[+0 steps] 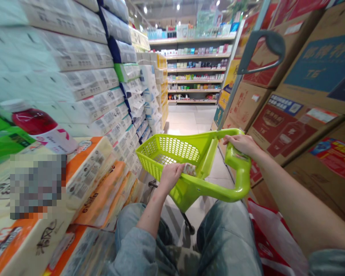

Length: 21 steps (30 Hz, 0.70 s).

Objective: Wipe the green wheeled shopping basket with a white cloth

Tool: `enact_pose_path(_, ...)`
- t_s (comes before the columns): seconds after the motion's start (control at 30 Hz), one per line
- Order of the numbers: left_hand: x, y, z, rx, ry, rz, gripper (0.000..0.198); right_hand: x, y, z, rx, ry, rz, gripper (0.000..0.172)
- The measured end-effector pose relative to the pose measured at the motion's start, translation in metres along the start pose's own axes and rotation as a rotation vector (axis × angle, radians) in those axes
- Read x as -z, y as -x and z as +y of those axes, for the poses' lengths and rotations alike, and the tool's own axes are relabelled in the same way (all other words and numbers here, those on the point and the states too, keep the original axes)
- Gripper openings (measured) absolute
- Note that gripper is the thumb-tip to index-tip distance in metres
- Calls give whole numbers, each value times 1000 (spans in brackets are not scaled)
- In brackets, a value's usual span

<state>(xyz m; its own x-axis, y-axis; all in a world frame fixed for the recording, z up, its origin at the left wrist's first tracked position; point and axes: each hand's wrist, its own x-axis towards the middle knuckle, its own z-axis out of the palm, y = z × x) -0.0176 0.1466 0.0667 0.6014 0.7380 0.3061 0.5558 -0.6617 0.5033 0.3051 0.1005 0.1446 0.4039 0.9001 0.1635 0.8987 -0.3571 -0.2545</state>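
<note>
From the head view, the right hand (pixel 243 144) is clenched round the green basket's handle (pixel 241 180) to steady it low in the aisle, while the left hand (pixel 170 176) pinches a small packet (pixel 189 169) at the basket (pixel 166 151) rim.

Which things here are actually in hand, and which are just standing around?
In hand:
left hand on the green cart's basket, closed on a small pale item
right hand on the cart handle

Standing around:
tissue packs
cardboard boxes
red bottle
red bag
</note>
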Motion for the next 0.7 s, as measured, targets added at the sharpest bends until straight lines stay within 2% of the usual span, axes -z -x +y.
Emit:
enact_pose_path(0.23, -4, -7, 1, 95, -54, 30, 51, 1, -4, -3, -12, -14, 16, 47)
enact_pose_path(0.4, -4, -2, 13, 36, -114, 29, 42, 0, -5, -3, -49, 37, 5, 46)
enact_pose_path(0.53, -1, 6, 36, -38, -111, 0, 39, 2, -3, -4, -49, 60, -2, 44)
enact_pose_path(0.7, 2, 16, 85, -202, -21, -45, 36, 9, 5, -6, -42, 78, -14, 43)
